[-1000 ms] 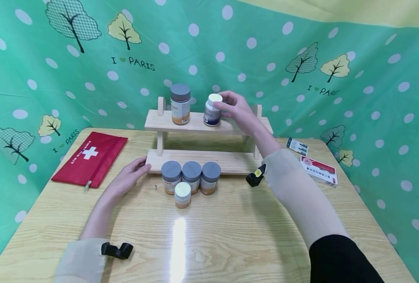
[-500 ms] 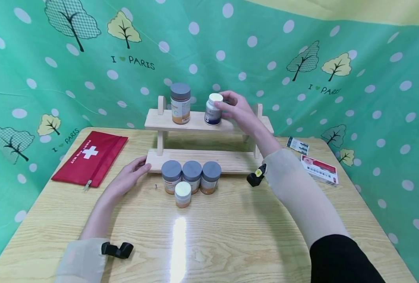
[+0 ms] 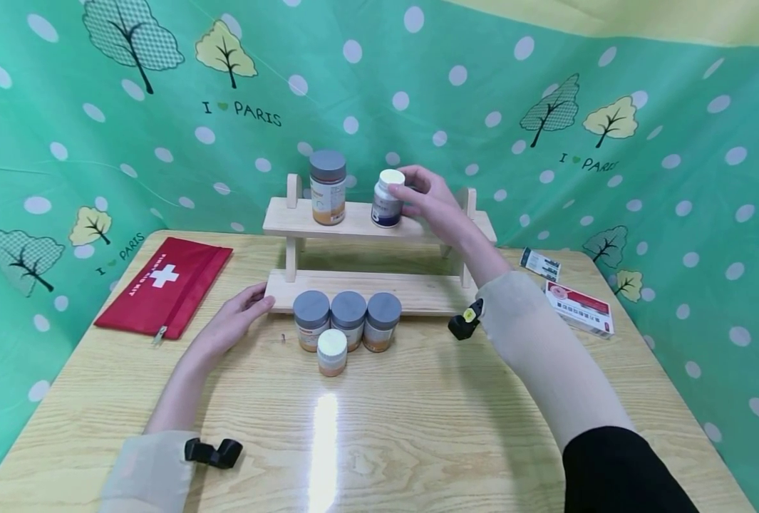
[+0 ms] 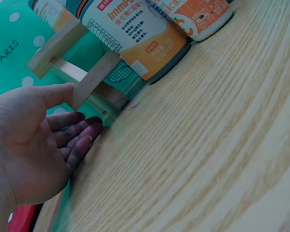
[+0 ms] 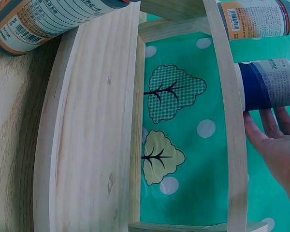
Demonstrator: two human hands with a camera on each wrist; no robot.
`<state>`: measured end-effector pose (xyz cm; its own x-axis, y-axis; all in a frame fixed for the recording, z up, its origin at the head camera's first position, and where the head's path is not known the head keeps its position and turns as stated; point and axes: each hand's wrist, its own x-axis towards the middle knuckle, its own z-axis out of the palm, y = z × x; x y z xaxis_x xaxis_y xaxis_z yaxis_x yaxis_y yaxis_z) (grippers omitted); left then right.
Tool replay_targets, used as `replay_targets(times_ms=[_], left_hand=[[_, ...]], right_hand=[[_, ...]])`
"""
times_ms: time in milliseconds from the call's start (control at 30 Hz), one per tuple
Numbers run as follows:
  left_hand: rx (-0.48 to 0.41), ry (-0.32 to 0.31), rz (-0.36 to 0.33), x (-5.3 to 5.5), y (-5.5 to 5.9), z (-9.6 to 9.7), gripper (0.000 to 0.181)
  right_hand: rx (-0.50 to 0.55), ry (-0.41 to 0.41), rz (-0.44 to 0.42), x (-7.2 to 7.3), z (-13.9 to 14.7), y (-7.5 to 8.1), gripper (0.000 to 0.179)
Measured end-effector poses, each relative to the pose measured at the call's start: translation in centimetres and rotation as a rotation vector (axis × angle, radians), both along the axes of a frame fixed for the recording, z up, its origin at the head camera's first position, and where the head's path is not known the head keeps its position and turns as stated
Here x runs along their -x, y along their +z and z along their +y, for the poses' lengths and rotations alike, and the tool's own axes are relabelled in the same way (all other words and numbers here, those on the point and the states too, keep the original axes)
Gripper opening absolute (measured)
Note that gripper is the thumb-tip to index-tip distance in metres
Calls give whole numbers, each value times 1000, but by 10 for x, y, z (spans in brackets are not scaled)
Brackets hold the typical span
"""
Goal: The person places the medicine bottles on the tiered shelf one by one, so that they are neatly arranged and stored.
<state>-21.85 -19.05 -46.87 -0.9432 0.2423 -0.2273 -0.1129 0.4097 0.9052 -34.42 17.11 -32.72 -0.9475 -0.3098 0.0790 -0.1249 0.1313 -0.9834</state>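
Observation:
A two-tier wooden display rack point(image 3: 366, 285) stands on the table. At the left end of its lower tier my left hand point(image 3: 241, 313) grips the board, thumb at the front corner; the left wrist view shows the fingers point(image 4: 77, 137) beside that end. On the upper tier is a white-capped pill bottle point(image 3: 387, 206) with a dark blue band, upright. My right hand point(image 3: 433, 203) holds it from the right, thumb near the cap. In the right wrist view the bottle's base point(image 5: 241, 87) meets the shelf edge. A taller grey-capped supplement jar point(image 3: 328, 189) stands to its left.
Several jars stand before the rack: grey-capped ones point(image 3: 348, 313) in a row and a smaller white-capped jar point(image 3: 332, 353) in front. A red first aid pouch point(image 3: 164, 288) lies left; a medicine box point(image 3: 579, 308) and blister pack point(image 3: 539, 264) lie right.

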Motion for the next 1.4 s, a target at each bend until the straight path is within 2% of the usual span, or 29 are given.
replay_targets(times_ms=[433, 700, 900, 1100, 1267, 1400], left_hand=[[-24, 1, 19, -2, 0, 1, 79], [-17, 1, 12, -2, 1, 1, 80], [-6, 2, 13, -2, 1, 1, 81], [-8, 4, 16, -3, 2, 1, 80], [-15, 5, 22, -2, 2, 1, 79], [-1, 9, 26, -1, 1, 2, 79]], right_hand=[[-3, 1, -3, -2, 1, 0, 41], [38, -19, 35, -7, 5, 0, 46], [112, -93, 105, -23, 10, -2, 51], [229, -171, 174, -43, 20, -10, 54], [298, -238, 210, -61, 27, -19, 50], [325, -267, 270, -78, 29, -26, 44]])
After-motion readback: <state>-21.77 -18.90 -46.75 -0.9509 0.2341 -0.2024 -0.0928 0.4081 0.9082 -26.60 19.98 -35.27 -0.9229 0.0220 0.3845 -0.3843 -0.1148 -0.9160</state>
